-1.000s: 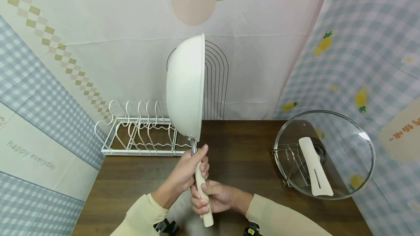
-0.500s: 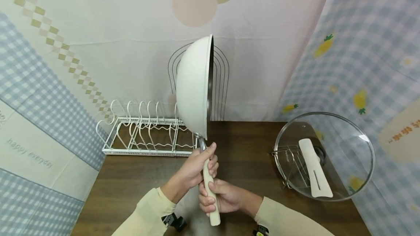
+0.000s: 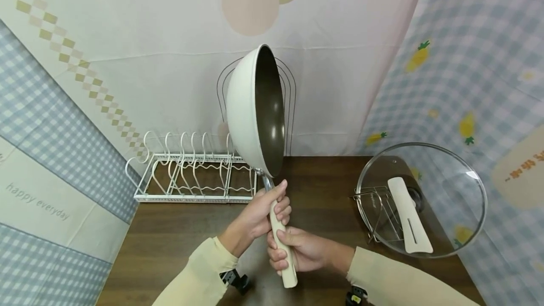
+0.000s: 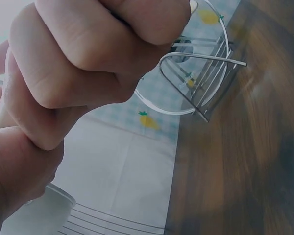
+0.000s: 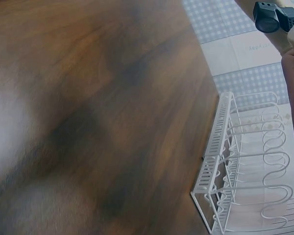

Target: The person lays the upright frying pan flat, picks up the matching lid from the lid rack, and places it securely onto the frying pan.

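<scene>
A deep white wok (image 3: 242, 107) with a dark inside is held up on its side, its opening facing right. Its cream handle (image 3: 289, 275) points down toward me. My left hand (image 3: 264, 211) grips the handle's upper part, thumb lying along it toward the wok. Just below, my right hand (image 3: 303, 248) wraps its fingers round the lower part, and the handle's end sticks out beneath. The left wrist view shows the curled fingers (image 4: 83, 54) close up, with a bit of the white wok (image 4: 39, 215) below.
A white wire rack (image 3: 182, 198) stands at the table's back left, partly behind the wok. On the right, a glass lid (image 3: 450, 188) with a slotted cream piece (image 3: 410, 216) leans in a metal wire stand (image 3: 374, 207). Patterned cloth hangs behind and at both sides.
The wok has turned so that its dark inside, hidden at first, now shows. Both hands and the handle have shifted to the right. The rack and the lid stay put.
</scene>
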Demonstrator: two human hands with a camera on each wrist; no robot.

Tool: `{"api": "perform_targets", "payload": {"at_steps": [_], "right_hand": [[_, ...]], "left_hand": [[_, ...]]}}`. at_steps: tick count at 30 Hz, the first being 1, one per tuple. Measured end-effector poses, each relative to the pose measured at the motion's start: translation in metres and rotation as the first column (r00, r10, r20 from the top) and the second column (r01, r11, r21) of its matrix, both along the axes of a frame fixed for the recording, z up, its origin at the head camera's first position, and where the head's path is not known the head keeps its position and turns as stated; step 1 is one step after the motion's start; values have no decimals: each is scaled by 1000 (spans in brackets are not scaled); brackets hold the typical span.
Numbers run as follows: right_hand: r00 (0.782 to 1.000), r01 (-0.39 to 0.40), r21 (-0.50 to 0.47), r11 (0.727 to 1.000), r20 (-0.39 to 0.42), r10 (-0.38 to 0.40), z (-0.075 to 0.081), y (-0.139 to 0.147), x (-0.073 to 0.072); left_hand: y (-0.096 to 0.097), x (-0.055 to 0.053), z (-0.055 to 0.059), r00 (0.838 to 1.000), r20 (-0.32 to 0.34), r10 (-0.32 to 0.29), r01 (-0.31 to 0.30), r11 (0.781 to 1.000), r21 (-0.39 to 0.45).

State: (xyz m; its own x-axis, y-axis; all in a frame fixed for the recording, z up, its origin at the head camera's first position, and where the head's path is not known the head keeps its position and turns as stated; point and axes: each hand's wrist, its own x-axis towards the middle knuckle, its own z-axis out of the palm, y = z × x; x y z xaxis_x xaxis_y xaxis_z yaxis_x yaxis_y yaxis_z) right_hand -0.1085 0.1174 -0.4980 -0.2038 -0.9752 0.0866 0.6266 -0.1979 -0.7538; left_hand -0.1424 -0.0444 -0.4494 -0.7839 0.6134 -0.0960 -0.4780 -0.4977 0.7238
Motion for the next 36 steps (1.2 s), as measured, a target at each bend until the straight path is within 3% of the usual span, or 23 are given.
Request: {"api": "perform_targets", "payload": {"at_steps": [6, 12, 17, 21, 33, 36], "right_hand": [[1000, 23, 38, 999, 12, -23, 5, 6, -2], [997, 73, 65, 995, -10, -72, 6, 6, 3], [991, 136, 80, 987, -4, -136, 6, -1, 7], [985, 168, 71, 983, 16, -170, 3, -7, 10], [964, 264, 84, 961, 24, -266, -1, -14, 19], [950, 312, 90, 946, 2, -314, 0, -16, 24]], "left_hand": [[4, -4, -2, 1000, 2, -26, 26, 998, 56], [3, -7, -6, 992, -37, -121, 125, 985, 118], [1, -13, -11, 970, -105, -219, 236, 954, 186], [-1, -17, -16, 953, -115, -281, 300, 931, 209], [-5, -27, -27, 904, -113, -411, 426, 867, 259], [-6, -27, -28, 901, -118, -417, 433, 867, 245]]}}
